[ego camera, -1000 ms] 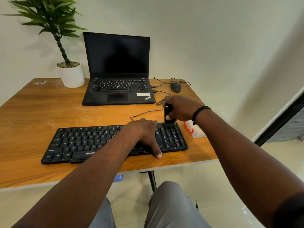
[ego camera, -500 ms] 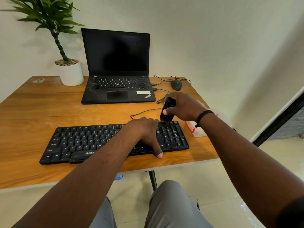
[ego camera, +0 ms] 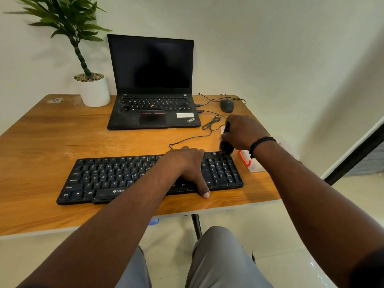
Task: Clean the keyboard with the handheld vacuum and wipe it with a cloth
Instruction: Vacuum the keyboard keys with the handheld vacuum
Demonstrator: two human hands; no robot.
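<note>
Both hands work: right hand [ego camera: 243, 132] grips the handheld vacuum [ego camera: 225, 142]; left hand [ego camera: 187, 165] presses flat on the keyboard [ego camera: 108, 177]. Tilting the nozzle could snag a keycap.

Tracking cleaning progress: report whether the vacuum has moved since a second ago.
Yes: the handheld vacuum moved right along the keyboard's far edge, toward its right corner.

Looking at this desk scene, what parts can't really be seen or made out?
- Handheld vacuum: head view, mostly covered by the right hand gripping it; its shape is unclear.
- Keyboard: middle keys hidden under the left hand and forearm.
- Clear box with a red clip: partly behind the right wrist; contents unreadable.
- Plant: its top is cut off by the picture's edge.
- Cloth: none that can be made out.
</note>
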